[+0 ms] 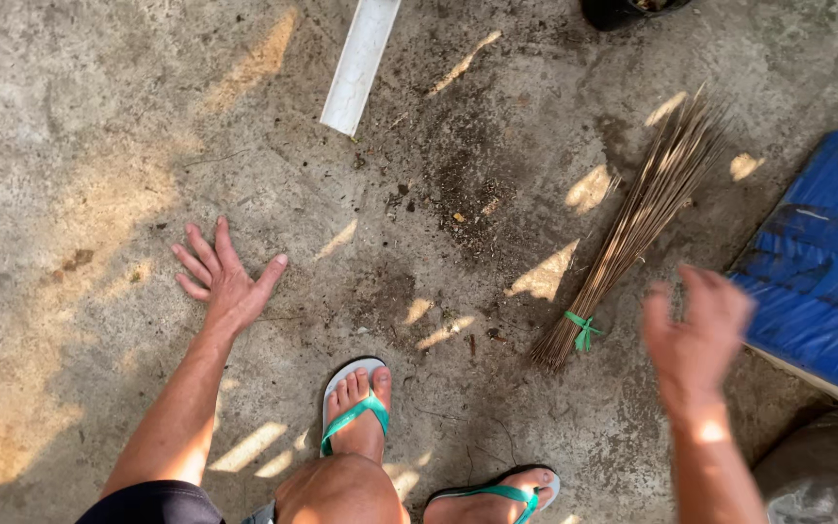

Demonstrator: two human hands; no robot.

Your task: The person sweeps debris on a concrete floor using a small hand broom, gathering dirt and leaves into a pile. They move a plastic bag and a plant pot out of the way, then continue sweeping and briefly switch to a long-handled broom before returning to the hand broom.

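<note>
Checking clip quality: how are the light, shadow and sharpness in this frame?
Head view: dappled sun patches on the concrete floor; the right hand is motion-blurred; the left hand, flat on the floor, and the broom are sharp; no glare.

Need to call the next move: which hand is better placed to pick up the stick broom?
Right, probably. The right hand is raised, open and blurred just beside the stick broom, near its green-tied end. The left hand is flat on the concrete floor, well away from it.
</note>
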